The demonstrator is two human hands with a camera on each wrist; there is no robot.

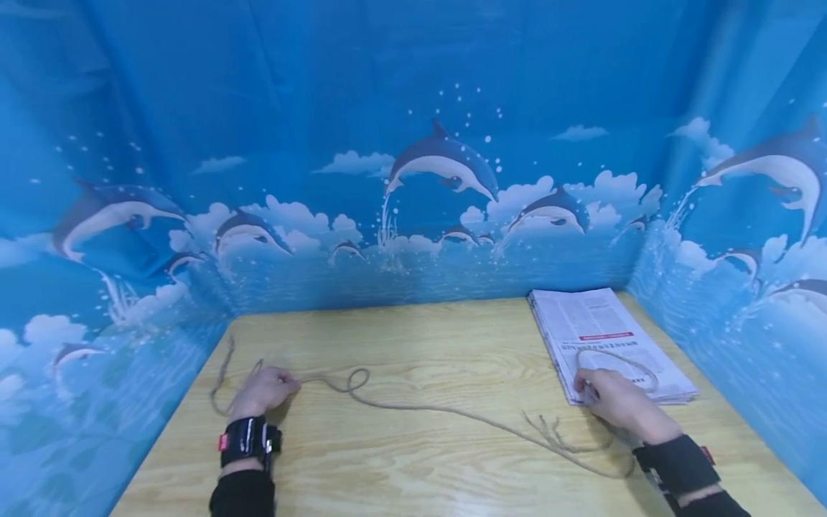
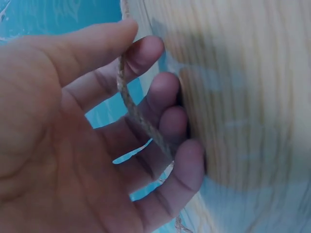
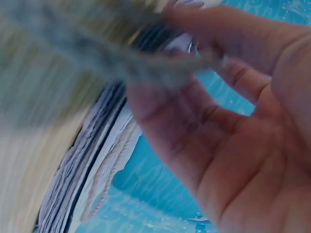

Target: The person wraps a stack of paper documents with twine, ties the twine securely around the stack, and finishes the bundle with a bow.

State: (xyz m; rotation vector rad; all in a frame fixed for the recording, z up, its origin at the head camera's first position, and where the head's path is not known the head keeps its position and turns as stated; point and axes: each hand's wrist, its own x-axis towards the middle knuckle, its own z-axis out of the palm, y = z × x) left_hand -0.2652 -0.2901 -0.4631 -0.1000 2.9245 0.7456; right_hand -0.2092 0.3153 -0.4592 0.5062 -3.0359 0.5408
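A thin tan rope (image 1: 446,409) runs across the wooden table, with a small loop near its left part and frayed ends at the right. On the left, my left hand (image 1: 263,391) pinches the rope between thumb and index finger; in the left wrist view the rope (image 2: 141,121) crosses over the other, loosely bent fingers. Over the front edge of the newspaper stack (image 1: 588,312), my right hand (image 1: 617,406) grips rope with its fingers. The right wrist view shows a blurred stretch of rope (image 3: 112,63) at those fingers. Another bend of rope lies on the newspapers.
The wooden table (image 1: 388,345) stands against a blue curtain (image 1: 310,93) printed with dolphins, which also covers both sides. The newspapers lie at the table's back right. A loose rope tail rests left of my left hand, near the table's left edge.
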